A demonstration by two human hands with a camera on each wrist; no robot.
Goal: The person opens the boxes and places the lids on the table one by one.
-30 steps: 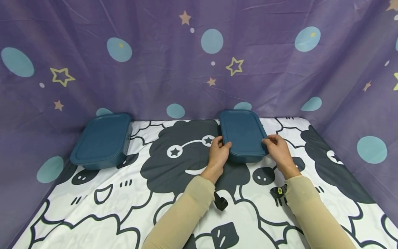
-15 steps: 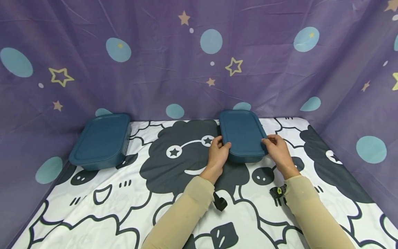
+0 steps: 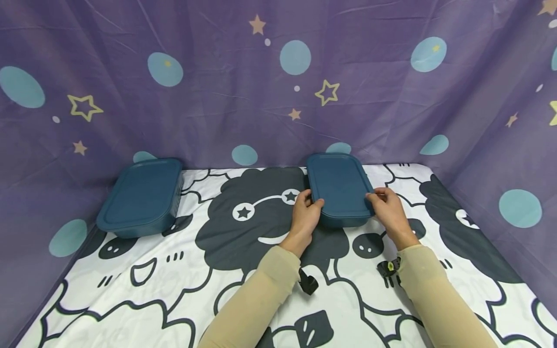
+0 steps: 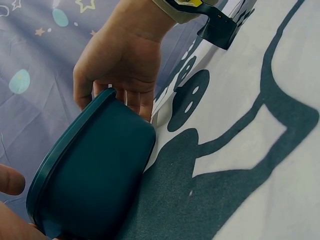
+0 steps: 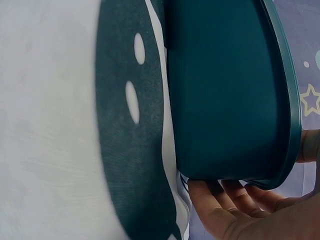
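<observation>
A dark blue storage box [image 3: 339, 186] with a flat, rounded lid rests on the patterned cloth, right of centre in the head view. My left hand [image 3: 303, 222] holds its near left corner, thumb over the lid's edge and fingers along the side. At the near right corner, my right hand [image 3: 391, 215] grips it the same way. The right wrist view shows curled fingers [image 5: 215, 205] against the wall of the box [image 5: 225, 100], under the lid's rim. In the left wrist view, the lid sits on the box [image 4: 95, 170] with its rim overhanging.
A second dark blue lidded box [image 3: 143, 195] stands at the back left, close to the curtain. The purple curtain [image 3: 243, 121] with stars and dots hangs behind and at both sides. White cloth with a black cartoon sheep print [image 3: 256, 241] covers the surface.
</observation>
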